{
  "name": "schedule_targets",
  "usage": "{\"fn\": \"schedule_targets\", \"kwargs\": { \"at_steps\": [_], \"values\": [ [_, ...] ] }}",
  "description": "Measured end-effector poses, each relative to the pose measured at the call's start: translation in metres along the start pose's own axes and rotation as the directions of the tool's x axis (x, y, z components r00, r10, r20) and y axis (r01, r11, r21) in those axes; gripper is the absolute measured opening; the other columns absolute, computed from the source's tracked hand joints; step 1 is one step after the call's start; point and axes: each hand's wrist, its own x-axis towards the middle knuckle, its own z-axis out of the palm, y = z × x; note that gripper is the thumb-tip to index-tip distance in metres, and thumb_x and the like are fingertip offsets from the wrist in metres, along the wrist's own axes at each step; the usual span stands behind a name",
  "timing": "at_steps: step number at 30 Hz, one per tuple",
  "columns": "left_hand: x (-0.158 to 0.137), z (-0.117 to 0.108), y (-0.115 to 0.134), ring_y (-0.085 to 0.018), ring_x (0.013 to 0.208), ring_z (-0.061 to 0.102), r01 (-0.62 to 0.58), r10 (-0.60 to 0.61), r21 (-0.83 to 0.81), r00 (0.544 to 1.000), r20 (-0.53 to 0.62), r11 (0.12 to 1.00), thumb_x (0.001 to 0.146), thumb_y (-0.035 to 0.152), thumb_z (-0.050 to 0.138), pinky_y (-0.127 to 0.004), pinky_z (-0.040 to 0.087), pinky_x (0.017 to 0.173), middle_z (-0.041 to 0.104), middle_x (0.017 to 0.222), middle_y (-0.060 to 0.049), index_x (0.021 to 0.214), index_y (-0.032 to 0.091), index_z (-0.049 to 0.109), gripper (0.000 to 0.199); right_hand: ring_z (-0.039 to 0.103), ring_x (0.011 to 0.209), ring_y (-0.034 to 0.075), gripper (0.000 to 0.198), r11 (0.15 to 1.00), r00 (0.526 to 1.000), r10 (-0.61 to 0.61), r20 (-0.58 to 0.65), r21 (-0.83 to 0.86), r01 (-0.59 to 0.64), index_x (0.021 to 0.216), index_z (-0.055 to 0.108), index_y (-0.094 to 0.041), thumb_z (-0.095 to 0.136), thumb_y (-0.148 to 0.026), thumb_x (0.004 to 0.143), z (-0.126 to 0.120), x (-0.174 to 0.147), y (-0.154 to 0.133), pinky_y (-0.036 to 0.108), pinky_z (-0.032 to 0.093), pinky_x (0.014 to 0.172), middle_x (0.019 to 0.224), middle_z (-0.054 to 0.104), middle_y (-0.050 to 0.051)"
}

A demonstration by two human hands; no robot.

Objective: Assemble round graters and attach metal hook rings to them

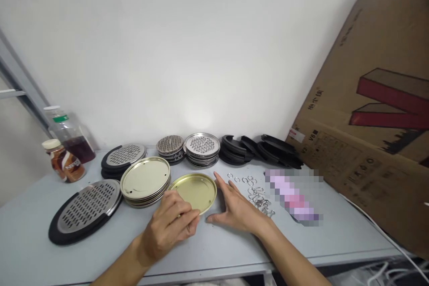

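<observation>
A round gold metal lid (196, 190) with a raised rim and small holes is held tilted above the table. My left hand (170, 221) is closed on its near edge, with the fingertips hidden in part. Just right of the lid, my right hand (237, 205) is open, thumb and fingers spread apart with nothing in them. A stack of similar pale gold lids (145, 178) stands to the left of my left hand. Beyond my right hand lie many loose metal rings (258, 199).
Grater discs with black rims (87, 212) lie at left, beside a coffee jar (65, 161) and a bottle of dark liquid (75, 140). Along the wall stand perforated metal discs (203, 145) and black curved rims (234, 147). A large cardboard box (375, 111) leans at right.
</observation>
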Motion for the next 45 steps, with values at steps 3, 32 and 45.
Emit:
{"fn": "schedule_targets", "kwargs": {
  "at_steps": [3, 32, 45],
  "values": [
    [0.000, 0.008, 0.006, -0.018, 0.070, 0.057, -0.031, 0.038, -0.106, 0.997, 0.066, 0.994, 0.079, -0.001, 0.067, -0.037, 0.050, 0.069, 0.066, 0.074, -0.004, 0.094, 0.015, 0.067, 0.021, 0.033, 0.145, 0.029, 0.133, 1.000, 1.000, -0.016, 0.020, 0.003, 0.016, 0.157, -0.006, -0.016, 0.080, -0.060, 0.065, -0.002, -0.001, 0.002, 0.053, 0.008, 0.122, 0.151, 0.042, 0.021],
    [-0.026, 0.008, -0.023, -0.034, 0.149, 0.021, 0.555, -0.300, -0.050, 0.522, 0.798, 0.830, 0.070, 0.062, 0.078, -0.062, 0.006, 0.120, 0.027, 0.162, -0.008, 0.144, 0.037, 0.048, 0.083, 0.009, 0.151, 0.034, 0.120, 0.998, 0.966, -0.012, 0.257, -0.056, 0.027, 0.152, 0.035, -0.018, 0.084, -0.066, 0.054, -0.017, -0.004, 0.005, 0.055, 0.000, 0.122, 0.162, 0.016, 0.017],
    [-0.022, 0.005, -0.021, -0.035, 0.149, 0.023, 0.559, -0.290, -0.077, 0.539, 0.791, 0.826, 0.071, 0.061, 0.078, -0.063, 0.007, 0.119, 0.030, 0.161, -0.011, 0.144, 0.036, 0.049, 0.082, 0.041, 0.140, 0.031, 0.037, 0.964, 0.940, -0.203, -0.276, -0.225, 0.142, 0.133, 0.060, -0.036, 0.045, -0.039, 0.099, -0.080, -0.030, -0.075, 0.056, 0.035, 0.116, 0.152, 0.044, -0.001]
  ]
}}
